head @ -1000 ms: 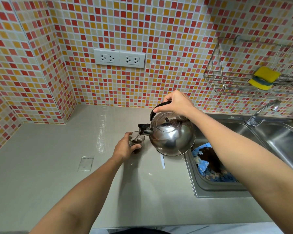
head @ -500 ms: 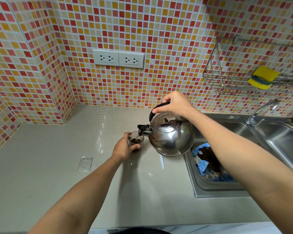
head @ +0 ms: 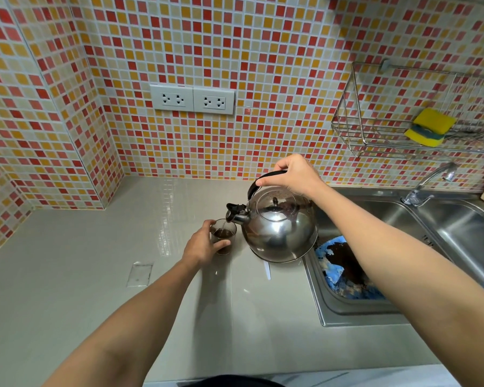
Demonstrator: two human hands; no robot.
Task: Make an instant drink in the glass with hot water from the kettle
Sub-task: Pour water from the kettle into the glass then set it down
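Observation:
A small clear glass (head: 224, 238) stands on the grey counter (head: 67, 247) with dark liquid in it. My left hand (head: 203, 247) wraps around its left side. My right hand (head: 296, 174) grips the black handle of a shiny steel kettle (head: 280, 230), which hangs tilted to the left. The kettle's black-capped spout (head: 235, 213) sits right over the glass rim, and a thin stream of water runs from it into the glass.
A steel double sink (head: 403, 247) lies to the right, with a blue cloth (head: 344, 272) in its near basin and a tap (head: 430, 185) behind. A wire rack (head: 375, 135) holding yellow sponges (head: 430, 127) hangs on the tiled wall. An empty clear sachet (head: 139, 273) lies on the counter at left.
The dark liquid in the glass has risen a little as the water keeps running. Both hands and the kettle hold nearly the same place.

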